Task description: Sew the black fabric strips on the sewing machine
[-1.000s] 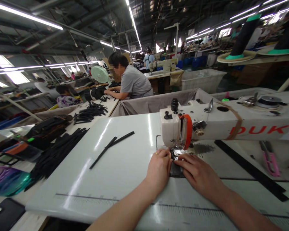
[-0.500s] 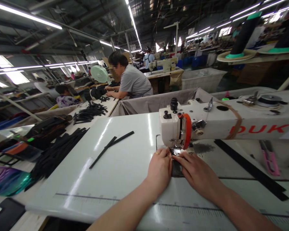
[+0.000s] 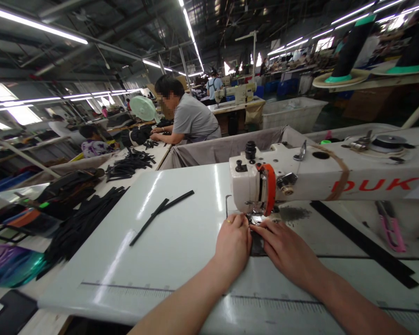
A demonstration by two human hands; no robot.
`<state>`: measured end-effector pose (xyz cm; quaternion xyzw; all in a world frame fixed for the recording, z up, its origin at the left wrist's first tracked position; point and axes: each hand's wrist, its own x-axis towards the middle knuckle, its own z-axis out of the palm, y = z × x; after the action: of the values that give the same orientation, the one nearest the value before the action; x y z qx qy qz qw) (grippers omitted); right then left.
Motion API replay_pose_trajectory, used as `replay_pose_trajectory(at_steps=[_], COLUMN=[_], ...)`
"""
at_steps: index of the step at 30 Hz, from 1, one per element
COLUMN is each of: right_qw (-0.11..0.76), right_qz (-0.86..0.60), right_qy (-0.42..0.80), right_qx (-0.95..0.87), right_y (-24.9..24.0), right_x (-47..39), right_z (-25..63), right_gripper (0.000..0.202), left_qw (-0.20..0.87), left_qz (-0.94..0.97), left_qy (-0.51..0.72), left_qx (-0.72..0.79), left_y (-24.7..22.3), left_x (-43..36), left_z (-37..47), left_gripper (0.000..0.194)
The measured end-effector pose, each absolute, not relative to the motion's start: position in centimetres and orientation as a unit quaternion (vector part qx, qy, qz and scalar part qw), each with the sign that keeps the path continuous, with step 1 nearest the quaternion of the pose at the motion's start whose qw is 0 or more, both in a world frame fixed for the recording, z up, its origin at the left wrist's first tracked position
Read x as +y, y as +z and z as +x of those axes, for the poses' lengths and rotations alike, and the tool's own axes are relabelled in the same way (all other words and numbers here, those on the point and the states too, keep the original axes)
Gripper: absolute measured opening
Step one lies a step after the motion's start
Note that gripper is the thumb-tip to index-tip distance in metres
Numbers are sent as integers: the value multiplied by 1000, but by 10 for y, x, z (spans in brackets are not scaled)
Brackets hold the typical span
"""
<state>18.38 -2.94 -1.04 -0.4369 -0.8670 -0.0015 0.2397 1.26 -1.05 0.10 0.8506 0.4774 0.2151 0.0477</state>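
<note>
Both hands meet in front of the presser foot [image 3: 256, 218] of a white sewing machine [image 3: 246, 186]. My left hand [image 3: 233, 239] is closed, its fingertips pressed down at the left of the foot. My right hand [image 3: 282, 239] is closed too, with thumb and index finger reaching to the foot's front right. Whatever the fingers hold is small and mostly hidden behind them. Two short black strips [image 3: 148, 222] lie overlapping on the pale tabletop [image 3: 181, 251] to the left. Longer black strips [image 3: 363, 244] rest to the right, under the machine arm.
Pink-handled scissors [image 3: 393, 232] lie under the machine arm. Heaps of black strips [image 3: 80, 225] cover the side table at left. A dark phone [image 3: 12, 309] sits at the lower left. Thread cones [image 3: 351, 51] stand upper right. A co-worker [image 3: 193, 114] handles black pieces beyond.
Almost nothing differs. The view has shifted very slightly, and both hands stay at the presser foot with the strips lying where they were.
</note>
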Motion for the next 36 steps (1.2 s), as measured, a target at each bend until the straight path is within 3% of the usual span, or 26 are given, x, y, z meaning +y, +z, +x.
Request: replay_pose_trajectory(at_steps=[25, 33, 36], right_qw=[291, 283, 282], right_qz=[-434, -436, -433], right_qy=[24, 15, 16], right_qx=[-852, -854, -856], right_y=[-9, -11, -12], right_x=[-32, -32, -32], right_z=[184, 186, 186], right_gripper=[33, 31, 30], left_qw=[53, 109, 85], left_qz=[861, 782, 826], left_qy=[223, 320, 269], left_qx=[453, 523, 488], left_y=[4, -5, -6], left_x=[-12, 15, 25], left_z=[7, -2, -6], left_gripper=[18, 16, 11])
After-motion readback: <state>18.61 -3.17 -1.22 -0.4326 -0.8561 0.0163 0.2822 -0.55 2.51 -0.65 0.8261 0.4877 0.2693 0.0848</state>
